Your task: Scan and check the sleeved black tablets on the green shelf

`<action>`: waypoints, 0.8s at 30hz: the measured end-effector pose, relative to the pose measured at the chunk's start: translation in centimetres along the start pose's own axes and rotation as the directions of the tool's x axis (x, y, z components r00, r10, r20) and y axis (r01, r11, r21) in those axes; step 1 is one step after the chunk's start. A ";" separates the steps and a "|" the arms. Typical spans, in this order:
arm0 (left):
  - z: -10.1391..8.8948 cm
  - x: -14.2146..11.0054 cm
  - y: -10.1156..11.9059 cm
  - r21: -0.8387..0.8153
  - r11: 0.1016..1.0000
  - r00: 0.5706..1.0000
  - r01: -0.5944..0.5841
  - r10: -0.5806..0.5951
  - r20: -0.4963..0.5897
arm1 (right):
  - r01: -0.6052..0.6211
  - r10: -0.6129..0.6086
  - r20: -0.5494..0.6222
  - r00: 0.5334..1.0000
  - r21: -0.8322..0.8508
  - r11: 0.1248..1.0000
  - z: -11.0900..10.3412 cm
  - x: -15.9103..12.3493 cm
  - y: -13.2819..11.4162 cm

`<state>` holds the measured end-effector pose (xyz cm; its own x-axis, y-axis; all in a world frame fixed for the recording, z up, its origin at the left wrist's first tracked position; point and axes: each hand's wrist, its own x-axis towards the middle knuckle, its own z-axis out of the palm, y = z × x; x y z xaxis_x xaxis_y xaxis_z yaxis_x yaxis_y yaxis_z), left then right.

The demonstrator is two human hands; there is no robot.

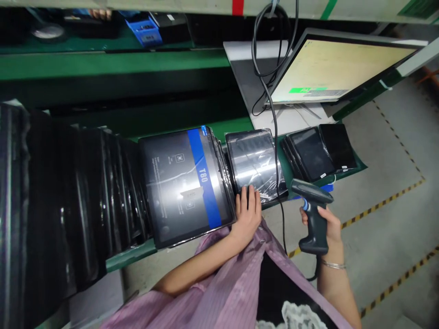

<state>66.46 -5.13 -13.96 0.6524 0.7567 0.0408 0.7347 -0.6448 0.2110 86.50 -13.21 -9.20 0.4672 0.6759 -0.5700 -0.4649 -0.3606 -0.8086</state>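
My left hand lies with its fingers spread on the near edge of a tablet in clear plastic. My right hand is wrapped round the grip of a dark barcode scanner, held up beside the bench's near edge. The scanner's nose points left, toward the tablet under my left hand. Left of that tablet stands a stack whose top tablet wears a film with a blue stripe and "T80". A black cable hangs down across the right part of the plastic-wrapped tablet.
Farther right lie more dark tablets with small white labels. Behind them a tilted monitor shows a green box. A long row of bagged black tablets leans at the left. A blue bin and a person's hand are at the back.
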 end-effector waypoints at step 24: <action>-5.2 6.1 3.7 -0.788 -0.520 0.494 0.330 -0.617 0.613 | -0.097 0.208 0.727 0.655 -0.193 0.976 -7.1 13.2 -6.2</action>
<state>72.21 -2.37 -7.84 -0.0170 0.7051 -0.7089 -0.3130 0.6697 0.6735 100.85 -6.63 -12.77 -0.3374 0.8344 -0.4358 -0.3540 -0.5414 -0.7626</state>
